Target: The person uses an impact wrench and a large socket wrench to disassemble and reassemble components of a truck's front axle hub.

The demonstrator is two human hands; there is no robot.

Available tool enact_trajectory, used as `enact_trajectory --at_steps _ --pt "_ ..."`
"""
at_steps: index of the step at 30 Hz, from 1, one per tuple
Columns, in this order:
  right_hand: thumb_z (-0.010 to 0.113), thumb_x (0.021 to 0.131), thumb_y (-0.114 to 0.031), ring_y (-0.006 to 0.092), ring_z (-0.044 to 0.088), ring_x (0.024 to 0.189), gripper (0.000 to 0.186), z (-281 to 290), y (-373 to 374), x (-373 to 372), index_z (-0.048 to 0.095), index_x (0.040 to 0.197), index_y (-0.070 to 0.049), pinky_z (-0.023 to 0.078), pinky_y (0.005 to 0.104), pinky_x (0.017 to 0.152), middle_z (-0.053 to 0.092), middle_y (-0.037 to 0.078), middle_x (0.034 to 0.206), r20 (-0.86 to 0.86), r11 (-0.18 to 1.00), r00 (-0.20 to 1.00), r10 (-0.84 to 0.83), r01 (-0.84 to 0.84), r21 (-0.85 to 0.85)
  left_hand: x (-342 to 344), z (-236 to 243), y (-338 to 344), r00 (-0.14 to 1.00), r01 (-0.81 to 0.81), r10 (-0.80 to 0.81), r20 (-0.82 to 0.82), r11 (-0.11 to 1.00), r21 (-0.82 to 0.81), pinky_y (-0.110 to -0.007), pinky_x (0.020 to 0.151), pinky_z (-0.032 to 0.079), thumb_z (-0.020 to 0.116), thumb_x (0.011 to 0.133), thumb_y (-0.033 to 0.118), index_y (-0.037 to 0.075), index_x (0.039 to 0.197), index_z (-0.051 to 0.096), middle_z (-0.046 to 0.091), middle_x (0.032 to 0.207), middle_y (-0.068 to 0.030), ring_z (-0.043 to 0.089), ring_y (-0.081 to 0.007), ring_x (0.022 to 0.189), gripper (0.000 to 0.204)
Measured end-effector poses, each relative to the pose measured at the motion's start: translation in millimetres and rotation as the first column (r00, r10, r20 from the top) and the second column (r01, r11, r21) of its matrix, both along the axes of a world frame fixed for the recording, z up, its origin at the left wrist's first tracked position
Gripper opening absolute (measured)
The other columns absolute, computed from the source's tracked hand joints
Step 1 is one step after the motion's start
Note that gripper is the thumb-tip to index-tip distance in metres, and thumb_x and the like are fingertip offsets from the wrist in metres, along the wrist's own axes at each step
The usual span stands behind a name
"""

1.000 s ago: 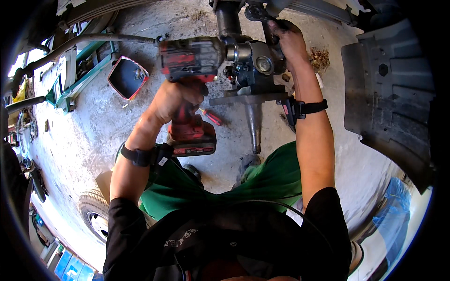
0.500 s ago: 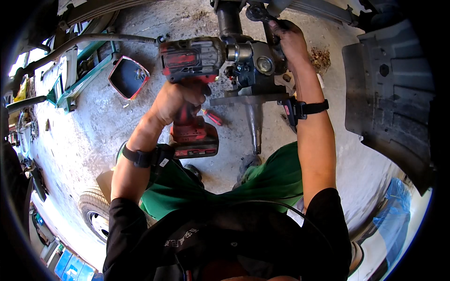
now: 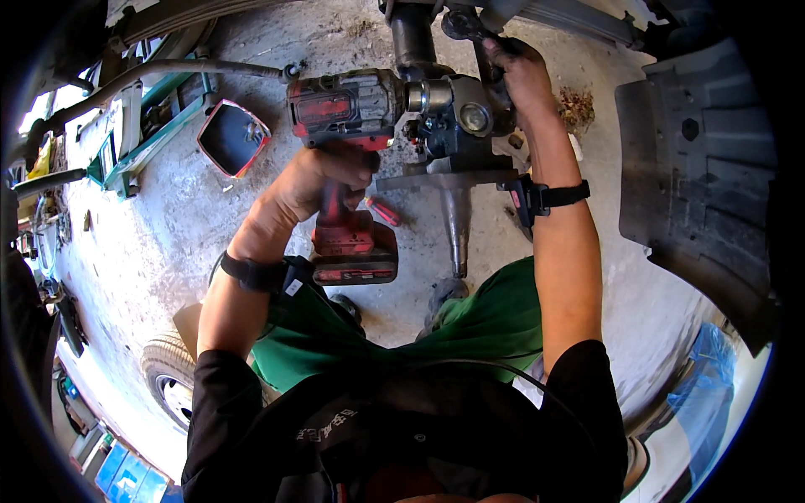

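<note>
My left hand [image 3: 327, 180] grips a red-and-black cordless impact wrench [image 3: 335, 109], whose socket [image 3: 428, 97] meets the left side of a dark steel steering knuckle [image 3: 465, 126]. My right hand [image 3: 524, 75] is closed on a dark ring-ended metal part [image 3: 470, 29] at the top right of the knuckle; I cannot tell whether that is loose or fixed. A flat flange [image 3: 444, 178] and a tapered spindle [image 3: 456, 230] project from the knuckle toward me. A red-handled screwdriver [image 3: 383, 210] lies on the floor behind the tool.
A red-rimmed tray [image 3: 235, 138] and a green metal frame [image 3: 126, 155] lie left. A tire [image 3: 163, 381] is at lower left. A dark wheel-well liner [image 3: 688, 168] hangs at right, above blue plastic [image 3: 700, 386]. A hose [image 3: 201, 67] and leaf springs [image 3: 570, 17] cross the top.
The impact wrench and my left hand have shifted slightly to the right and down in the picture. My right hand keeps its hold, moving very slightly down with the view.
</note>
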State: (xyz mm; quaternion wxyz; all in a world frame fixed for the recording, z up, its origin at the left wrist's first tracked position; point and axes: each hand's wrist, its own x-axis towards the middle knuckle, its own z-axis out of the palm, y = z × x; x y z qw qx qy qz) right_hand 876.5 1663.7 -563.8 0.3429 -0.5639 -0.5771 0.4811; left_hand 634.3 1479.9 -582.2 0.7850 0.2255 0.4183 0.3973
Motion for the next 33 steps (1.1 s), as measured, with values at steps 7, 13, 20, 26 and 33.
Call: enact_trajectory --at_steps 7,13,20,26,33 --pt "0.065 0.084 -0.024 0.0159 0.053 0.083 0.032 1.5 2.2 -1.4 0.063 0.105 0.000 0.040 0.0279 0.078 0.064 0.005 0.093 0.026 1.000 1.000 -0.017 0.017 0.024 10.2 10.2 -3.8 0.984 -0.074 0.088 0.152 0.993 -0.094 -0.028 0.047 0.043 0.064 0.063 0.001 -0.002 0.097 0.059 0.058 0.074 -0.0077 0.053 -0.0169 0.052 0.034" --pt "0.065 0.084 -0.023 0.0148 0.052 0.081 0.029 -1.7 4.0 0.7 0.064 0.102 -0.001 0.040 0.0280 0.076 0.064 0.005 0.091 0.013 0.999 0.999 -0.036 0.036 0.017 7.7 10.0 3.1 0.985 -0.025 0.036 -0.172 0.998 0.063 -0.028 0.046 0.042 0.063 0.061 0.001 -0.004 0.092 0.060 0.057 0.067 -0.0084 0.053 -0.0180 0.050 0.032" --pt "0.065 0.083 -0.023 0.0136 0.051 0.074 0.027 0.9 5.9 -0.7 0.065 0.098 -0.001 0.041 0.0284 0.071 0.062 0.002 0.083 0.064 0.999 0.997 -0.030 0.029 0.028 8.8 10.8 4.5 0.994 -0.056 0.061 -0.095 0.997 0.055 -0.028 0.045 0.043 0.062 0.059 0.001 -0.005 0.089 0.061 0.057 0.065 -0.0095 0.054 -0.0190 0.049 0.030" --pt "0.065 0.083 -0.023 0.0133 0.050 0.073 0.025 -4.3 6.7 1.0 0.065 0.095 -0.002 0.041 0.0281 0.069 0.061 0.002 0.082 0.030 0.998 0.999 -0.022 0.020 0.054 8.6 3.3 3.3 0.994 -0.091 0.091 -0.064 0.996 0.005 -0.028 0.046 0.045 0.063 0.057 0.000 -0.006 0.086 0.061 0.058 0.066 -0.0109 0.055 -0.0191 0.048 0.031" --pt "0.065 0.084 -0.023 0.0134 0.051 0.075 0.025 2.4 4.7 -2.3 0.065 0.095 -0.001 0.040 0.0276 0.071 0.061 0.002 0.082 0.120 0.998 0.993 -0.020 0.013 0.057 9.2 7.5 4.7 0.992 -0.094 0.096 -0.085 0.995 0.025 -0.028 0.045 0.046 0.063 0.058 -0.001 -0.006 0.084 0.061 0.058 0.065 -0.0100 0.055 -0.0191 0.047 0.026"
